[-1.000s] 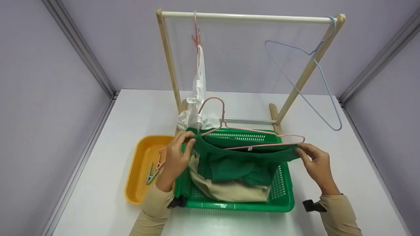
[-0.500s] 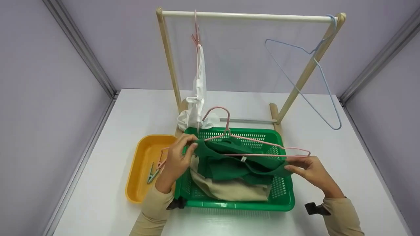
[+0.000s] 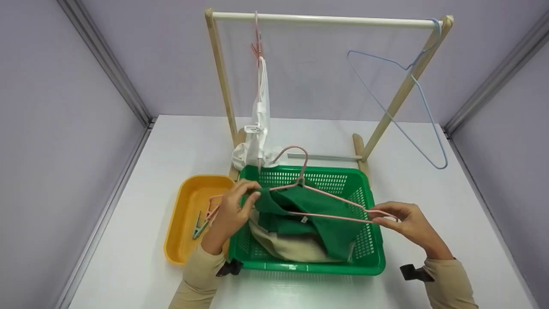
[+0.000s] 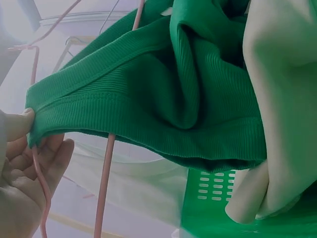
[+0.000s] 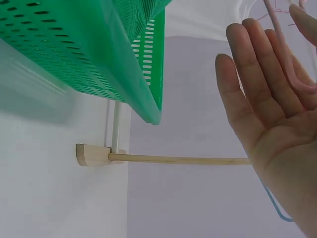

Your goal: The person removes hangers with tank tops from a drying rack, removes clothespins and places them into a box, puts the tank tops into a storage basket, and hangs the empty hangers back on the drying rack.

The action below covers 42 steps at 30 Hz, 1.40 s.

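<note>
A pink hanger (image 3: 334,217) lies partly inside a green ribbed garment (image 3: 343,234) with a small white label, above the basket. My left hand (image 3: 233,210) pinches the garment's left edge between thumb and fingers. In the left wrist view, the hanger (image 4: 104,188) passes under the ribbed band (image 4: 104,104), and one of its arms runs across my palm. My right hand (image 3: 405,221) holds the hanger's right end, which sticks out bare past the cloth. Seen from the right wrist, several fingers (image 5: 255,69) stretch out beside the hanger's end (image 5: 277,34). The garment's right side hangs down loose.
The green basket (image 3: 309,267) below holds a beige cloth (image 3: 291,246). Left of it, a yellow tray (image 3: 173,231) contains clips (image 3: 198,229). Behind stands a rack (image 3: 334,19) bearing a white garment (image 3: 264,86) and a blue hanger (image 3: 429,116).
The hanger and garment have come lower and nearer. My right hand has let go of the garment's right corner and now holds the hanger's end. The left hand keeps its pinch.
</note>
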Each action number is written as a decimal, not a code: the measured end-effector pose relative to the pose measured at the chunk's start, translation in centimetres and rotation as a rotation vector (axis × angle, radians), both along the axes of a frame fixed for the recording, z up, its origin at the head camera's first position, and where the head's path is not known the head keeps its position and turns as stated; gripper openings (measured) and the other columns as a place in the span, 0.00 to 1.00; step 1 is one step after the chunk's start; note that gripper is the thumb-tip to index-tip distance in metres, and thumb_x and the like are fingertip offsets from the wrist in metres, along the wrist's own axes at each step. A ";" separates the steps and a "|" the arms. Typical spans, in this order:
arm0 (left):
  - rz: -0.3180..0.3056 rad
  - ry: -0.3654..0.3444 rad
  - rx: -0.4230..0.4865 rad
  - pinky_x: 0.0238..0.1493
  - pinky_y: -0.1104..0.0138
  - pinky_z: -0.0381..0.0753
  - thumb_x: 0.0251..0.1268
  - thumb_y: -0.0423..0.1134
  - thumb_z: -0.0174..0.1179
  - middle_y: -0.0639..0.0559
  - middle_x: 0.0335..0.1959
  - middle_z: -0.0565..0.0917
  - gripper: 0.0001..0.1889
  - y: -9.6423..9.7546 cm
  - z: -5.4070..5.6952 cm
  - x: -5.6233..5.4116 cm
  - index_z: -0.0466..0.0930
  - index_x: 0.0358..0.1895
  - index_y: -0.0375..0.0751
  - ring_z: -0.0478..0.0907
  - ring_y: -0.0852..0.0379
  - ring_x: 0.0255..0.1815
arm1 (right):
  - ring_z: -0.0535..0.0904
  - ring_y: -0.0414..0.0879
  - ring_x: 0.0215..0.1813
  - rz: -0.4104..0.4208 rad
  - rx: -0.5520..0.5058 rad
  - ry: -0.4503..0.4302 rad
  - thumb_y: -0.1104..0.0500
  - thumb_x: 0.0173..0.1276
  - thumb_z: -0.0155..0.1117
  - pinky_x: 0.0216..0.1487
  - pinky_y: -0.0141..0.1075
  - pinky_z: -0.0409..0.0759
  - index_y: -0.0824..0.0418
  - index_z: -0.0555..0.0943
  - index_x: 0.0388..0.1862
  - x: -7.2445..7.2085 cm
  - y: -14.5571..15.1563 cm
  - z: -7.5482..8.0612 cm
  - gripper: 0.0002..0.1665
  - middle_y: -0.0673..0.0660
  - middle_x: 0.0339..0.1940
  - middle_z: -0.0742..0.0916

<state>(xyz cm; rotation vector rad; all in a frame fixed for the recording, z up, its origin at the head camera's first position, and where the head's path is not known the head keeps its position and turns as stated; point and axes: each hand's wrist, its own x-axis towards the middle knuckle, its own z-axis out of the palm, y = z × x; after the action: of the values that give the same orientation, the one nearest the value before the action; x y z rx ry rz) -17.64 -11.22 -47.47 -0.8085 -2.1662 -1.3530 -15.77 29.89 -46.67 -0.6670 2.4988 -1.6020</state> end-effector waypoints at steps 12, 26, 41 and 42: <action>0.015 -0.039 -0.013 0.42 0.68 0.80 0.64 0.25 0.57 0.45 0.39 0.81 0.07 0.3 -0.1 0.1 0.79 0.44 0.35 0.76 0.56 0.38 | 0.84 0.27 0.46 0.001 -0.020 0.058 0.73 0.63 0.61 0.55 0.15 0.75 0.73 0.82 0.45 0.0 -1.0 0.3 0.11 0.35 0.41 0.87; 0.043 -0.098 -0.068 0.42 0.66 0.79 0.70 0.33 0.55 0.47 0.40 0.81 0.06 1.4 0.2 0.4 0.79 0.45 0.38 0.75 0.58 0.37 | 0.80 0.21 0.41 -0.152 0.101 0.344 0.76 0.54 0.67 0.46 0.14 0.78 0.65 0.87 0.37 -0.1 -3.5 0.6 0.12 0.55 0.32 0.90; 0.037 -0.099 -0.024 0.41 0.68 0.80 0.68 0.32 0.56 0.48 0.39 0.82 0.06 1.6 0.1 0.4 0.79 0.45 0.39 0.76 0.58 0.37 | 0.84 0.22 0.38 -0.131 -0.037 0.473 0.85 0.49 0.63 0.42 0.15 0.80 0.72 0.84 0.34 -0.8 -4.3 -0.3 0.15 0.63 0.29 0.88; 0.037 -0.103 -0.020 0.41 0.68 0.80 0.68 0.32 0.56 0.48 0.39 0.82 0.06 1.6 0.1 0.4 0.80 0.44 0.39 0.76 0.58 0.37 | 0.84 0.22 0.38 -0.129 -0.046 0.484 0.85 0.49 0.63 0.42 0.15 0.80 0.73 0.84 0.34 -0.9 -4.3 -0.4 0.15 0.63 0.29 0.88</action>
<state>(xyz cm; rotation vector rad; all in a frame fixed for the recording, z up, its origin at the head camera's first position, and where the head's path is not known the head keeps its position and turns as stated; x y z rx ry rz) -17.26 -9.58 -47.38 -0.7166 -2.2654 -1.3843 -16.62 25.59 -47.11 -1.0264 2.8946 -1.7145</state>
